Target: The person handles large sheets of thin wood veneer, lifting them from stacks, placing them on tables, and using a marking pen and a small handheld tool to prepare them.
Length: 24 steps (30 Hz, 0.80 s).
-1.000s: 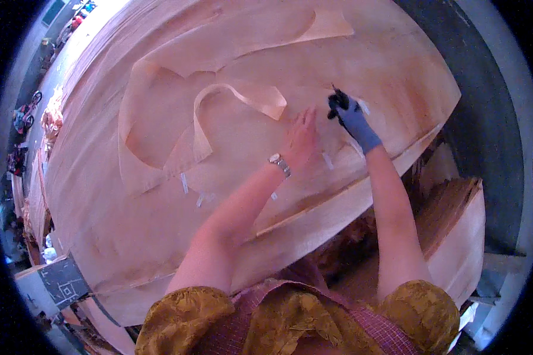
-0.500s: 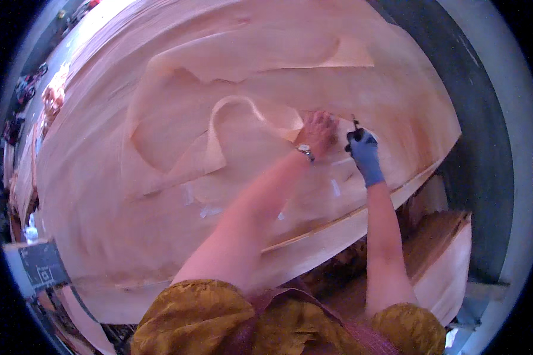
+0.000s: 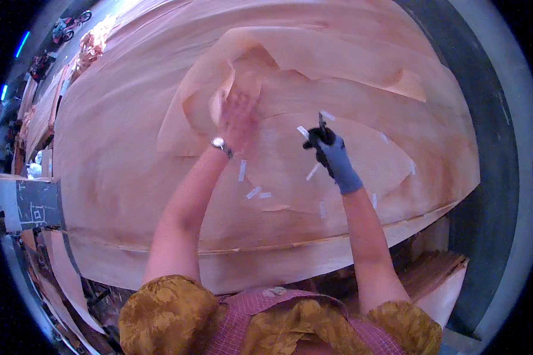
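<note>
A broad, thin tan sheet [image 3: 118, 177], which looks like wood veneer, lies under both hands. My left hand [image 3: 240, 121], bare with a wristwatch [image 3: 219, 142], rests fingers spread against a curled, cut-off piece of veneer [image 3: 216, 106]; the hand is slightly blurred. My right hand [image 3: 331, 155], in a grey-blue and black glove, is closed around a dark, slim, knife-like tool [image 3: 321, 120] with its tip pointing away from me. Short whitish tape strips [image 3: 242, 170] lie about a patch of veneer [image 3: 361, 142] around my right hand. One tape piece [image 3: 302, 132] is right beside the glove.
A long loose veneer flap [image 3: 408, 86] curls up at the far right. The sheet's near edge [image 3: 266, 245] bows across in front of me. Stacked wood [image 3: 438, 272] is below at right; a dark panel [image 3: 38, 204] stands at left. Motorbikes [image 3: 65, 29] are far off.
My left hand has moved left, pushing the loose strip into a bunched curl. The right hand with the tool has shifted a little left. The view has turned, and more tape strips show.
</note>
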Available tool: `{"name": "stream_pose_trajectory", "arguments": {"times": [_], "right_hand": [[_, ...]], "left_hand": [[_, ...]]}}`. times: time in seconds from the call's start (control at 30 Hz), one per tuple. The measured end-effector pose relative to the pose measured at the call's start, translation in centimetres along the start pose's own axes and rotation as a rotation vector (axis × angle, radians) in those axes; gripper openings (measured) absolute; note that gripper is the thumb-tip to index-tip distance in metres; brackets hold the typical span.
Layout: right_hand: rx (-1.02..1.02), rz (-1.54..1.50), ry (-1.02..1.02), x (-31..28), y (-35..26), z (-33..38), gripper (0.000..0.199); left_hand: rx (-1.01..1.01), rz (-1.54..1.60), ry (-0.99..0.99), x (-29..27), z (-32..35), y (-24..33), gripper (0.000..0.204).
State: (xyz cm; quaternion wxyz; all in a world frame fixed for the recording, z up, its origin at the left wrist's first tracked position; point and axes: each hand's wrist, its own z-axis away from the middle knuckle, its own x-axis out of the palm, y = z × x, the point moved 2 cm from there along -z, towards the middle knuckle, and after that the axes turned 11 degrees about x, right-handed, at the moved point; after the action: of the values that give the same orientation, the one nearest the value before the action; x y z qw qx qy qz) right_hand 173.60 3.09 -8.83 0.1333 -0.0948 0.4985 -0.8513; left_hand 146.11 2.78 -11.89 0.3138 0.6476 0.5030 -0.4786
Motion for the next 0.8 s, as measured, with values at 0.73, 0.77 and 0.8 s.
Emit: {"name": "stream_pose_trajectory", "arguments": {"times": [0.73,0.77,0.8], "right_hand": [[-0.403,1.355,0.344,5.9,1.3,-10.3,0.022],[-0.405,1.391,0.355,6.5,0.8,-9.9,0.022],[-0.407,1.426,0.366,7.1,0.5,-9.1,0.021]], "left_hand": [[0.087,0.349,0.043,0.5,1.6,4.8,0.047],[0.099,0.341,0.05,0.9,1.7,4.5,0.047],[0.113,0.334,0.057,1.2,1.8,4.3,0.046]]}}
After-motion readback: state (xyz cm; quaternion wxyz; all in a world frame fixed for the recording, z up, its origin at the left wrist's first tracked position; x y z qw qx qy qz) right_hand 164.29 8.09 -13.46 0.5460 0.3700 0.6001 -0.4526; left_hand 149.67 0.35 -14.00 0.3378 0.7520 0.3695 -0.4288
